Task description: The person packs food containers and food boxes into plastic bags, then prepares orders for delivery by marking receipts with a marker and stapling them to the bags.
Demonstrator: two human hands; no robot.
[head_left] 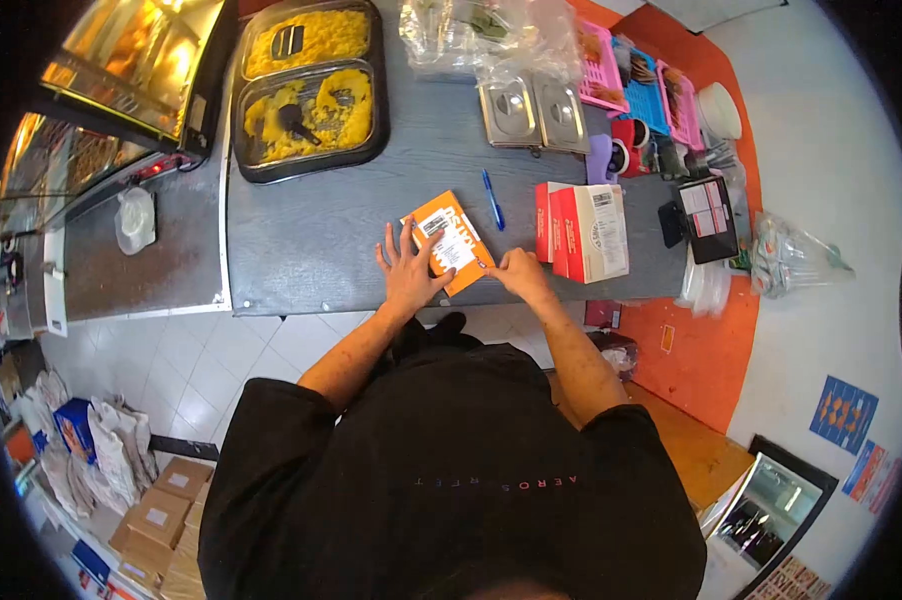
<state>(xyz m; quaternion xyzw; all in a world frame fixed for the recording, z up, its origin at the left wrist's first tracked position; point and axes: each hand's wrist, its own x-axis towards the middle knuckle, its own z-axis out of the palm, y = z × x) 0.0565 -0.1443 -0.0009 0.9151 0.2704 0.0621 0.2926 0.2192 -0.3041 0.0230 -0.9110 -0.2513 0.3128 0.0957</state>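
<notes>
An orange box (pixel 460 216) with a white printed label lies on the dark grey counter near its front edge. My left hand (pixel 412 269) rests on its left side with the fingers spread over the box and label. At the box's right edge, my right hand (pixel 518 272) has its fingers bent together, touching the lower right side; whether it grips anything is hidden. A blue pen (pixel 493 200) lies just above and right of the box. Farther right stand red and white boxes (pixel 599 232), one bearing a label.
Black trays of yellow food (pixel 311 90) sit at the back left, beside a lit glass display case (pixel 136 60). Steel lidded containers (pixel 534 112), plastic bags (pixel 491 35), pink and blue baskets (pixel 643 88) and a dark-screened device (pixel 708 219) stand at the back and right.
</notes>
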